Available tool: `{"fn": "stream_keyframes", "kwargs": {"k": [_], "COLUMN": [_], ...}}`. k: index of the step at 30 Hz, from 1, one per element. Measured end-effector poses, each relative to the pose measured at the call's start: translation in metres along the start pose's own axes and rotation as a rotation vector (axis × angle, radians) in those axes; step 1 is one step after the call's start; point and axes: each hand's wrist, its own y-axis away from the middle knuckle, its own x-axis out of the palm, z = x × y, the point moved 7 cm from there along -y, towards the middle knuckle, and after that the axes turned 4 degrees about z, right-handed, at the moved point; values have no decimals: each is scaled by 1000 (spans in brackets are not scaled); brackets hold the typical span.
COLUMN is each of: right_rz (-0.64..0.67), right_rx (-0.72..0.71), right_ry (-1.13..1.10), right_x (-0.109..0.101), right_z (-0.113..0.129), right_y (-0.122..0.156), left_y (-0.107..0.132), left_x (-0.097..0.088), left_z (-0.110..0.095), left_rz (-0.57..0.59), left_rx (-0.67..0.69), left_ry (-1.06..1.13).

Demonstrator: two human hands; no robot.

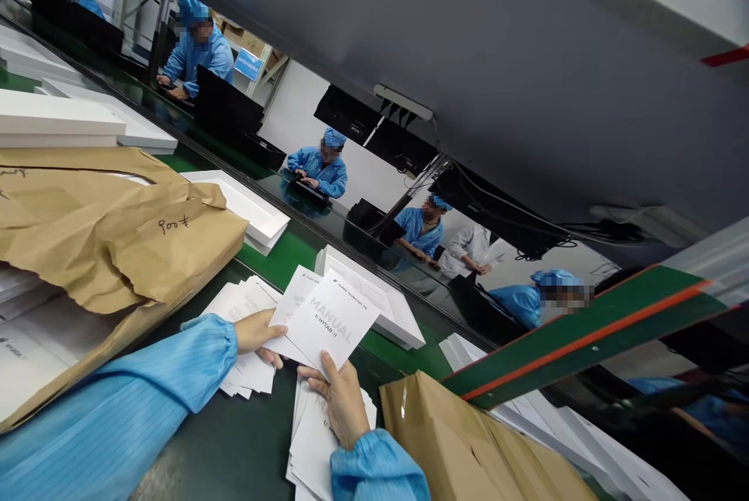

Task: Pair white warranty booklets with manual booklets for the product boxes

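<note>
Both of my hands hold white paper booklets over a dark green table. My right hand [339,399] pinches the lower corner of a white manual booklet [333,321] printed "MANUAL". My left hand [257,333] grips the left edge of a second white sheet [296,302] lying under that booklet. A stack of the same booklets [313,446] lies beneath my right hand. More white sheets [246,302] are spread under my left hand. Both arms wear light blue sleeves.
A crumpled brown paper bag [117,236] lies at left, another brown bag [462,438] at lower right. White boxes [386,306] and trays [246,208] ride the green conveyor [292,251]. Several people in blue coats work across the line.
</note>
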Motion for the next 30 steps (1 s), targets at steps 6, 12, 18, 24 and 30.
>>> {"fn": "stream_keyframes", "kwargs": {"k": [6, 12, 18, 24, 30], "right_rz": [-57, -184, -164, -83, -68], "right_rx": [-26, -209, -234, -168, -136], "right_ry": [50, -104, -179, -120, -96], "right_x": [-10, -27, -25, -19, -18], "right_z": [1, 15, 18, 11, 10], "right_y": [-2, -3, -3, -4, -2], "left_y": [-3, -2, -1, -3, -4], "left_x": [-14, -19, -20, -19, -16], "left_z": [-4, -8, -14, -14, -15], "left_rz": [-144, -155, -168, -129, -77], "left_rx": [89, 141, 230, 275, 249], "left_ry": [-64, -23, -77, -99, -115]}}
